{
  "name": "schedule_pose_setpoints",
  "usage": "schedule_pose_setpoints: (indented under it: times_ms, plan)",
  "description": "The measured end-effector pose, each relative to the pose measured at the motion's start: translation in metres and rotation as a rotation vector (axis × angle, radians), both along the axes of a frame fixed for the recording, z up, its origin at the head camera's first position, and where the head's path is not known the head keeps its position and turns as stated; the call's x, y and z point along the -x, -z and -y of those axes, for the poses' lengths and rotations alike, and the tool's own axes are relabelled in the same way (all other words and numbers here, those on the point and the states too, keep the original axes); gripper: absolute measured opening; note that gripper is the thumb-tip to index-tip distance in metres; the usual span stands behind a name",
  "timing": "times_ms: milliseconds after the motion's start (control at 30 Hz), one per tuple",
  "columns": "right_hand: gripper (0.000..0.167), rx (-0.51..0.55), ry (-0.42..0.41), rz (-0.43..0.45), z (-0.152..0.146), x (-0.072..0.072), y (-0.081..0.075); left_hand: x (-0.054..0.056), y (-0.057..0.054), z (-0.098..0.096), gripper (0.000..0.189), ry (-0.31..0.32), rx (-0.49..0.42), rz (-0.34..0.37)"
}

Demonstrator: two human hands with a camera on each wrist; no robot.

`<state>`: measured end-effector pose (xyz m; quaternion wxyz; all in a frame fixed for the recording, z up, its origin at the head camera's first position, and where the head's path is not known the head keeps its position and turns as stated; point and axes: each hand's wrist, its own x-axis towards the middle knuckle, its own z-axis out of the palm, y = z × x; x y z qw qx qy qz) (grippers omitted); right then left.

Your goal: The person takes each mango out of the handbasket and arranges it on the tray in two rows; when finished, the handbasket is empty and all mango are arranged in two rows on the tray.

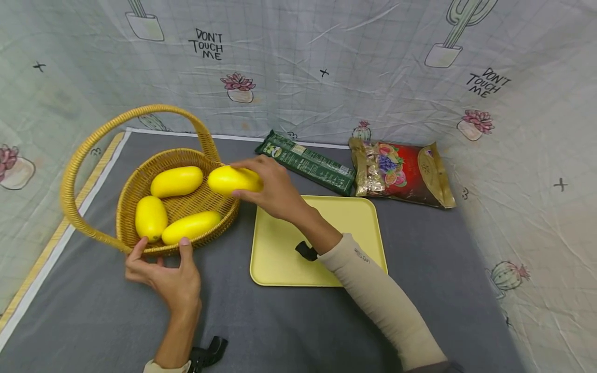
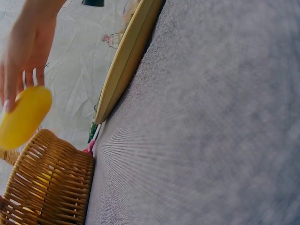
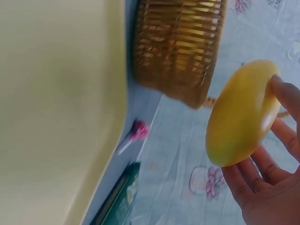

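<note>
My right hand [image 1: 275,189] grips a yellow mango [image 1: 230,180] between thumb and fingers, raised over the right rim of a wicker basket [image 1: 182,206]. The right wrist view shows this mango [image 3: 243,112] with a greenish lower end, apart from the basket wall [image 3: 176,51]. Inside the basket lie three more mangoes: one at the back [image 1: 176,181], one at the left [image 1: 151,217] and one near the front [image 1: 192,227]. My left hand [image 1: 168,280] holds the basket's front rim between thumb and fingers.
A yellow tray [image 1: 280,254] lies right of the basket, partly under my right forearm. Behind it are a long green packet [image 1: 310,163] and a red-and-gold bag [image 1: 406,173]. A pink lollipop [image 3: 139,130] lies between tray and basket. The basket's tall handle [image 1: 70,176] arches up on the left.
</note>
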<state>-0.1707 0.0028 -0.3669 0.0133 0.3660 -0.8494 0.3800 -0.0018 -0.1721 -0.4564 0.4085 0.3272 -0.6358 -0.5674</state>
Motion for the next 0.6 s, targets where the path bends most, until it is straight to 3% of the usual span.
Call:
schedule_pose_setpoints:
  times_ms: [267, 600]
  plan:
    - [0.058, -0.013, 0.087, 0.009, -0.033, 0.002, 0.011, 0.001, 0.002, 0.001, 0.071, -0.016, 0.015, 0.001]
    - [0.057, -0.131, 0.14, 0.082, -0.059, 0.002, 0.027, 0.001, 0.004, 0.001, 0.071, -0.013, 0.011, 0.001]
